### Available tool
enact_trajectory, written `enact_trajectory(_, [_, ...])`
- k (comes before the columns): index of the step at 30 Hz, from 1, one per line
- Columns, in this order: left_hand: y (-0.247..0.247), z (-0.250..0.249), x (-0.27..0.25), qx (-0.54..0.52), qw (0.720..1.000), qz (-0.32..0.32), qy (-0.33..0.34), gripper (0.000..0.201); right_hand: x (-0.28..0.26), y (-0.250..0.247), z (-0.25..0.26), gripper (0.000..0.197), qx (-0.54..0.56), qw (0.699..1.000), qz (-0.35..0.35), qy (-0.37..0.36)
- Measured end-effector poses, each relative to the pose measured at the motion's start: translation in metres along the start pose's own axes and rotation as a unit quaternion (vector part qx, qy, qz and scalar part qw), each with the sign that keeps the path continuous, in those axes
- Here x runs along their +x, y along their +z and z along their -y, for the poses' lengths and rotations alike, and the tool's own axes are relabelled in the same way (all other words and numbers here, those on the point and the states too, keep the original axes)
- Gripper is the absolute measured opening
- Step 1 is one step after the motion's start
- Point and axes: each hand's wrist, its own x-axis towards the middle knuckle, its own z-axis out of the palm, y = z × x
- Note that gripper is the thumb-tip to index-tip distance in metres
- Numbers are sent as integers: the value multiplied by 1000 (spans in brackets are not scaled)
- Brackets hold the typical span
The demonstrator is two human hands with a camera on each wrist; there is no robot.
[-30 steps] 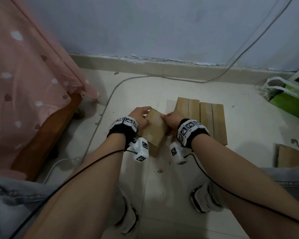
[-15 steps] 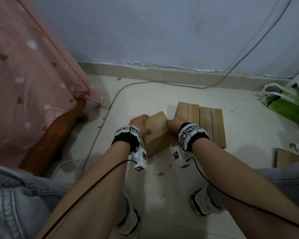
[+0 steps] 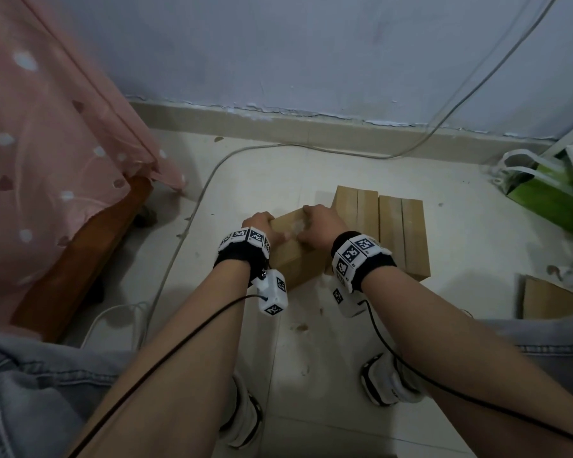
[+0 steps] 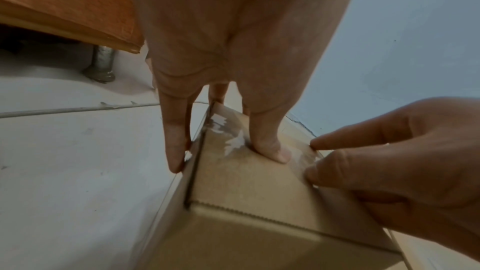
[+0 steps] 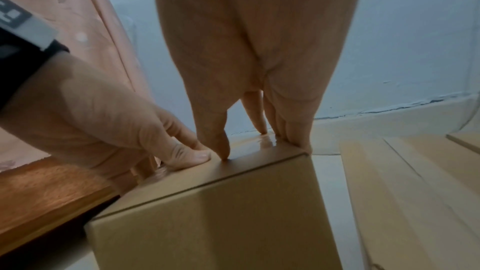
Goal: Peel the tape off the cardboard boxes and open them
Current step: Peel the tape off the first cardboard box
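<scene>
A small brown cardboard box [image 3: 295,262] stands on the floor tiles between my hands. Clear tape [image 4: 231,139] runs glossy across its top [image 5: 262,141], with whitish torn patches near the left edge. My left hand [image 3: 265,226] grips the box's left top edge, thumb pressed on the top and fingers down the side [image 4: 176,145]. My right hand [image 3: 315,223] grips the right side of the top. Its thumb is planted beside the left thumb and its fingers curl over the far edge [image 5: 293,134], fingertips on the tape. The box's flaps lie closed.
Several more closed boxes [image 3: 391,233] lie side by side just right of the held one. A flat cardboard piece [image 3: 549,299] and a green bag [image 3: 549,193] sit at the right. A bed frame with a pink cover [image 3: 63,180] borders the left. A cable [image 3: 186,233] crosses the floor.
The box, tilted between my hands a second ago, now stands squarely on the floor. My right hand has slid from its right side onto the top; the left thumb also presses on top.
</scene>
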Motion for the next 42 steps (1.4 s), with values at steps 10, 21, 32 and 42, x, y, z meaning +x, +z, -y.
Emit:
enact_trajectory(10, [0,-2,3,-6,1000,11,-8,59,1,3,2,39,-63,998,8,-15])
enact_trajectory(21, [-3,-3,1,-8,1000,20,-14,57,0,3,7,45,-85,996,12,-21])
enact_trajectory(32, [-6,-5,0,-3,1000,24,-17,60,3,3,5,43,-98,995,14,-31])
enact_trajectory(42, [-9,-5,-1,-5,999,30,-17,60,1,-3,5,21,-105,994,7,-32])
